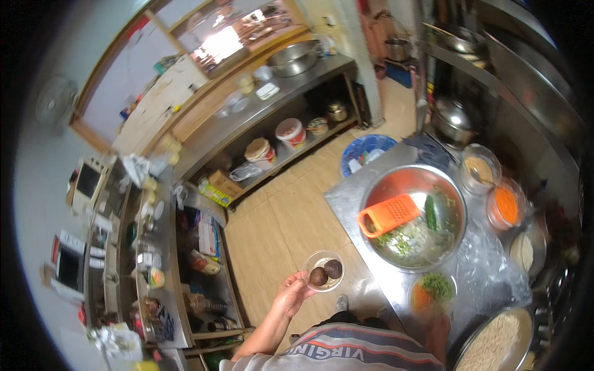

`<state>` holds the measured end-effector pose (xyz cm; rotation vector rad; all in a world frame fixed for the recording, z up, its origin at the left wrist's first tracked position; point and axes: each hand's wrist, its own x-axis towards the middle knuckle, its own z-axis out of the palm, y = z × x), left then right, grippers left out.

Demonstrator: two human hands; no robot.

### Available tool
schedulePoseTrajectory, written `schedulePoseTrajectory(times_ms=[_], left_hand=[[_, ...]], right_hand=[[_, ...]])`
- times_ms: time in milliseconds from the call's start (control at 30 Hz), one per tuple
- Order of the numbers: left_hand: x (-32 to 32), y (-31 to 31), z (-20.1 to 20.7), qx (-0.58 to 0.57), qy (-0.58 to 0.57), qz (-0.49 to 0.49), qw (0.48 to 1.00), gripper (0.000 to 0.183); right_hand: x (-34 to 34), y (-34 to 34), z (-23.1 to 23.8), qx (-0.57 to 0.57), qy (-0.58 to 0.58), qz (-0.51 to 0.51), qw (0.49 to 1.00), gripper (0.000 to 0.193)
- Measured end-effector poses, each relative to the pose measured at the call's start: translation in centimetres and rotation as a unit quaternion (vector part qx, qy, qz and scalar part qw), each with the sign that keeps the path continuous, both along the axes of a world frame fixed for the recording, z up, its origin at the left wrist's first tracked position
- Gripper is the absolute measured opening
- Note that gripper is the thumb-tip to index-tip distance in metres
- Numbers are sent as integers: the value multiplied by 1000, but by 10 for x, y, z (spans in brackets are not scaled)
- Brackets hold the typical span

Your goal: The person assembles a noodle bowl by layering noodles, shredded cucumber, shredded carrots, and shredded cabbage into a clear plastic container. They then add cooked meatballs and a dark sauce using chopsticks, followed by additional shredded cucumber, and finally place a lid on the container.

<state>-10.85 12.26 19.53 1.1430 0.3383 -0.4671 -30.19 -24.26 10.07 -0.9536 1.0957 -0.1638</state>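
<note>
My left hand (292,292) pinches the rim of a clear plastic bowl (338,287), held out above the floor. Two dark brown round balls (319,276) lie in it; they could be eggs, but I cannot tell. At the near edge of the steel table, my right hand (437,326) is blurred, beside a clear bowl (413,303) of chopped greens (439,286) and shredded carrot (422,297). Its fingers are not distinct. Beyond that bowl, a large steel basin (458,242) contains an orange grater (390,215), a cucumber (430,212) and shredded pale green pieces (405,248).
Along the table's right stand a tub of orange shreds (507,206), a tub of tan food with a spoon (479,168) and a pan of pale noodle-like food (498,344). A blue basin (351,145) sits on the floor. Steel shelving (170,297) lines the left.
</note>
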Motion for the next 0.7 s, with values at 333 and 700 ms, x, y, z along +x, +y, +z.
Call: schedulePoseTrajectory(times_ms=[333, 700], left_hand=[[3, 112, -34, -57, 16, 128, 990, 30], [24, 354, -39, -80, -17, 334, 939, 30]], right_hand=[[65, 79, -4, -191, 90, 303, 929, 8], [275, 292, -44, -103, -71, 507, 853, 10]])
